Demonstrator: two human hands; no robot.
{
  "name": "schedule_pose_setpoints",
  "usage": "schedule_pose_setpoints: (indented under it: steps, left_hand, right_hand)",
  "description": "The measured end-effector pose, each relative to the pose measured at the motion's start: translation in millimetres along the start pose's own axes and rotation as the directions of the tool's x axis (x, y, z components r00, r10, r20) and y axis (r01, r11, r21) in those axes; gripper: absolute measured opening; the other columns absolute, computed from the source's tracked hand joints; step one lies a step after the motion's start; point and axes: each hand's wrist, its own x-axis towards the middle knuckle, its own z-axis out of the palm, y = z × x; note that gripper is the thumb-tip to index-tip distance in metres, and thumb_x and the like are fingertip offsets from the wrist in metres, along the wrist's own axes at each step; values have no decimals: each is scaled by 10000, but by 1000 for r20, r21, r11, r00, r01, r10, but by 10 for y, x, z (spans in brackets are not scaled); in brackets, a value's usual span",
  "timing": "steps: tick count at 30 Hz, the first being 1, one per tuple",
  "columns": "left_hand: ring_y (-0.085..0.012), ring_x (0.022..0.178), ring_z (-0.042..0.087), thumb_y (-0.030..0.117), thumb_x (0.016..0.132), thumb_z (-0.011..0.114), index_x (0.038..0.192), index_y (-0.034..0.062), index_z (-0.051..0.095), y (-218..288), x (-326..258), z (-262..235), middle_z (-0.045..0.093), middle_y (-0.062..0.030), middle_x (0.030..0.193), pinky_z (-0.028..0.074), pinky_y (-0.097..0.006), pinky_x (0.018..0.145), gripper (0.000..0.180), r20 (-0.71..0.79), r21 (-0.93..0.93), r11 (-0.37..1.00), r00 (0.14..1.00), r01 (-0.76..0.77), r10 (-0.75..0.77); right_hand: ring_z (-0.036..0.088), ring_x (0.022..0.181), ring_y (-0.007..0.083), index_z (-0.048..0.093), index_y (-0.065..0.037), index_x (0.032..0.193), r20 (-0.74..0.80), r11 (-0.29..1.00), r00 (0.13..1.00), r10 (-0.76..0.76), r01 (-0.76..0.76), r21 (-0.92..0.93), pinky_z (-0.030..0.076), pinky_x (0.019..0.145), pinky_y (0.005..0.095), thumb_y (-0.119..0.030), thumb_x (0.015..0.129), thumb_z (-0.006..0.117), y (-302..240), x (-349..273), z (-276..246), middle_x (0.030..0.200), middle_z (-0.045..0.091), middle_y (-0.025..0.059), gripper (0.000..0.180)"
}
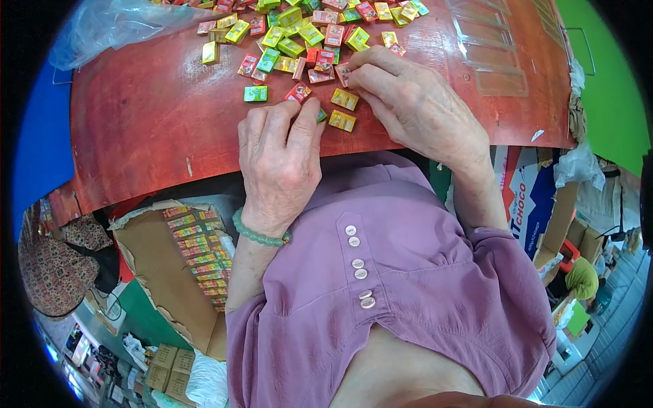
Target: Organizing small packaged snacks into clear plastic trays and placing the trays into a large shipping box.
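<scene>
Here at the near edge of the heap of small boxes [291,47], a pink box [342,73] meets the fingertips of the right hand [418,98]. Those fingers are bent and slightly spread; whether they pinch it, I can't tell. Just nearer the person than the heap, the left hand [280,153] has its fingers curled down, half covering a green box [322,115]; any grip there is hidden.

Count them in front of the heap: two yellow boxes [345,99], one red box [298,92] by the left fingertips, one green-and-blue box [256,94] off to the left. With the pink and the green, that's six! The heap is too jumbled to count.

Early going, I'd judge: six out front, many more loose behind. Left of the heap, one plastic bag [122,27]; to its right, clear trays [493,51], overlapping, number uncertain. Below the heap's left, one carton [146,255] holds packed rows of similar boxes [197,248].
</scene>
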Motion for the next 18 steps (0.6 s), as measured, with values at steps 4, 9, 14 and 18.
schedule_pose_setpoints:
  steps: [4, 9, 14, 18]
  left_hand:
    - [-284, 898, 572, 81, 818, 770, 1154, 29, 676, 9, -48, -72, 602, -95, 1000, 467, -413, 765, 353, 20, 34, 998, 998, 61, -62]
    - [-285, 879, 573, 204, 851, 782, 1101, 24, 661, 41, -86, -137, 591, -102, 980, 473, -407, 752, 331, 22, 51, 994, 995, 97, -98]
    - [-275, 855, 580, 356, 824, 797, 1011, 26, 640, 142, -31, -151, 580, -81, 952, 475, -406, 745, 410, 83, 92, 991, 991, 101, -109]
    - [-261, 832, 598, 397, 802, 805, 1003, 24, 634, 151, -3, -82, 578, -77, 937, 491, -390, 700, 457, 82, 75, 990, 989, 120, -126]
  right_hand:
    - [658, 929, 349, 639, 4, 1017, 50, 1000, 999, 9, -10, 19, 551, 793, 435, -39, 887, 656, 19, 78, -29, 1042, 630, 126, 138]
    - [649, 925, 367, 629, -19, 1030, 107, 1000, 994, 19, -17, -19, 538, 775, 456, -58, 912, 643, 44, 147, -31, 1035, 615, 137, 125]
    - [644, 931, 366, 617, -37, 1070, 153, 1000, 988, -8, 4, 27, 534, 778, 446, -27, 914, 626, 74, 148, -82, 1042, 605, 133, 157]
    - [647, 965, 358, 609, -39, 1122, 254, 997, 966, -38, 19, 74, 534, 802, 432, 21, 893, 622, 59, 169, -165, 1076, 607, 129, 237]
